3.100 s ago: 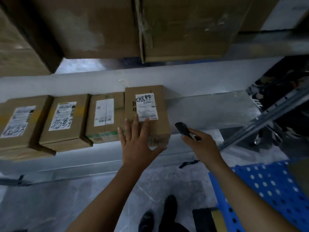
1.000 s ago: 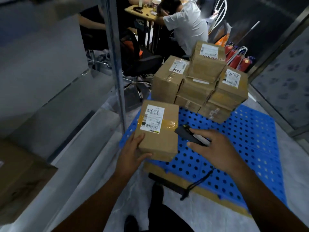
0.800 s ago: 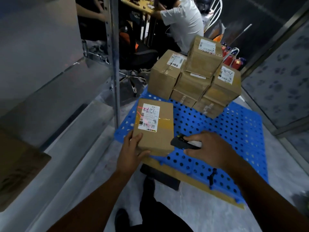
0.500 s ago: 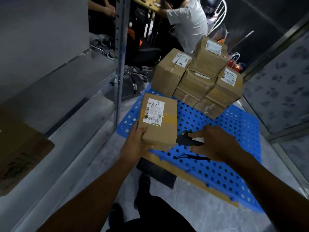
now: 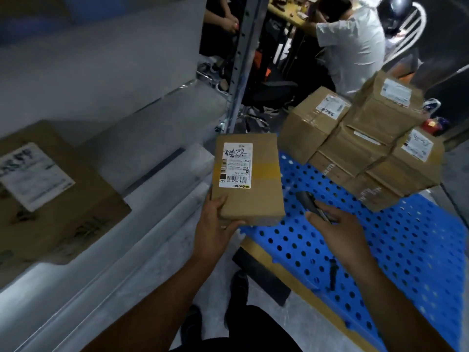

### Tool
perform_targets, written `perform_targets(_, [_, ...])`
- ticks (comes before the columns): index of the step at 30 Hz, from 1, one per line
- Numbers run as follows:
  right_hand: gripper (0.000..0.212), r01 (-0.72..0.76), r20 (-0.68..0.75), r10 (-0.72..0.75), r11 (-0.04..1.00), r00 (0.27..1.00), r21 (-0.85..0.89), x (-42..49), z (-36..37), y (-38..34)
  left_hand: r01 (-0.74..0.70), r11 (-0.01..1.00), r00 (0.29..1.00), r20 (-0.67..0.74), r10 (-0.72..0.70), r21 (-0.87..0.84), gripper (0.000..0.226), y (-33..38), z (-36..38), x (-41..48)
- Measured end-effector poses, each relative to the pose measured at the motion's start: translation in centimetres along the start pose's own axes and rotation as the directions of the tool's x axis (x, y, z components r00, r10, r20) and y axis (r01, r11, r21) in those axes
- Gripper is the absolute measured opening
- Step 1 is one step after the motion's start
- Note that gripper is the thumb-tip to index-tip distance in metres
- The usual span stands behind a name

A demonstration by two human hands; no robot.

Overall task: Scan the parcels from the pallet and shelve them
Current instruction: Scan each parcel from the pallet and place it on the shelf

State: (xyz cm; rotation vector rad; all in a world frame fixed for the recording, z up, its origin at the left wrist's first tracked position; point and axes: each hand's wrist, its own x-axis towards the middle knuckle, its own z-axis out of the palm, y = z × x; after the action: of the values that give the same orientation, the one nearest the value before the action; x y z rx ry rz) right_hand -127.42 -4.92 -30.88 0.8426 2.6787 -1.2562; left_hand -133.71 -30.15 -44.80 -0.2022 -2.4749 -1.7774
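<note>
Head view: a flat cardboard parcel is gripped in the left hand at its near left corner. The thumb is laid on the top face and the fingers are curled underneath. The parcel is held up over the near left edge of the blue pallet, label upward. Its long axis runs away from the person, and the label is set on the far half with a barcode strip along its near edge.

The right hand is closed around a dark handheld scanner, from which a lanyard hangs below the wrist. The scanner is held just beside the parcel's near right corner, apart from it, with its nose aimed forward and left. The label therefore lies ahead and to the left of the nose, so a short turn of the right wrist is judged enough to bring the barcode under it. Whether a reading has been taken cannot be told.

The shelf lies to the left of the parcel, on the side of the hand that carries it, and a shelved box is seen there already. A stack of parcels waits on the far part of the pallet, so much of the task is judged to be left. A seated person is seen behind it.
</note>
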Motion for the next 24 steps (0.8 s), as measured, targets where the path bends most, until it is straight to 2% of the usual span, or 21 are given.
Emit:
perform_targets(3, [0.044, 0.09, 0.12, -0.111, 0.982, 0.987, 0.164, 3.4, 3.7, -3.6, 0.03, 0.998, 0.978, -0.208, -0.017, 0.058, 0.082, 0.9, -2.8, 0.9])
perform_targets(6, [0.041, 0.153, 0.282, -0.212, 0.964, 0.936, 0.219, 6.4, 7.9, -7.6, 0.064, 0.987, 0.92, -0.392, -0.002, 0.145, 0.08, 1.1, -5.4, 2.1])
perform_targets(9, [0.041, 0.208, 0.403, -0.297, 0.945, 0.866, 0.25, 8.9, 11.7, -11.0, 0.219, 0.963, 0.827, -0.553, -0.1, 0.154, 0.08, 1.5, -8.3, 3.5])
perform_targets(12, [0.042, 0.257, 0.479, -0.355, 0.931, 0.803, 0.258, 11.2, 14.8, -13.8, 0.35, 0.923, 0.758, -0.627, -0.179, 0.16, 0.076, 2.0, -9.7, 4.7])
perform_targets(14, [0.039, 0.284, 0.496, -0.381, 0.922, 0.78, 0.262, 12.9, 16.3, -15.1, 0.382, 0.888, 0.756, -0.639, -0.142, 0.255, 0.071, 2.3, -9.3, 5.6])
perform_targets(16, [0.039, 0.306, 0.515, -0.403, 0.914, 0.757, 0.265, 14.5, 17.5, -15.7, 0.411, 0.845, 0.742, -0.663, -0.093, 0.342, 0.075, 2.3, -8.5, 6.4])
perform_targets(18, [0.04, 0.318, 0.544, -0.416, 0.909, 0.729, 0.27, 15.7, 18.3, -16.0, 0.495, 0.757, 0.707, -0.705, -0.066, 0.426, 0.082, 2.3, -7.5, 7.2])
perform_targets(19, [0.04, 0.322, 0.559, -0.421, 0.907, 0.714, 0.272, 16.1, 18.7, -16.0, 0.541, 0.676, 0.709, -0.703, -0.048, 0.5, 0.087, 2.5, -6.9, 7.6])
perform_targets(20, [0.038, 0.319, 0.576, -0.42, 0.907, 0.701, 0.274, 16.3, 19.0, -16.1, 0.553, 0.587, 0.742, -0.67, -0.026, 0.591, 0.091, 2.8, -6.3, 8.0])
perform_targets(22, [0.034, 0.297, 0.6, -0.413, 0.911, 0.685, 0.287, 16.5, 19.7, -16.5, 0.47, 0.453, 0.846, -0.533, 0.013, 0.757, 0.096, 3.3, -5.3, 8.8])
perform_targets(24, [0.03, 0.249, 0.595, -0.393, 0.917, 0.701, 0.312, 16.9, 20.1, -17.1, 0.399, 0.377, 0.901, -0.434, 0.01, 0.836, 0.102, 3.3, -5.4, 9.7])
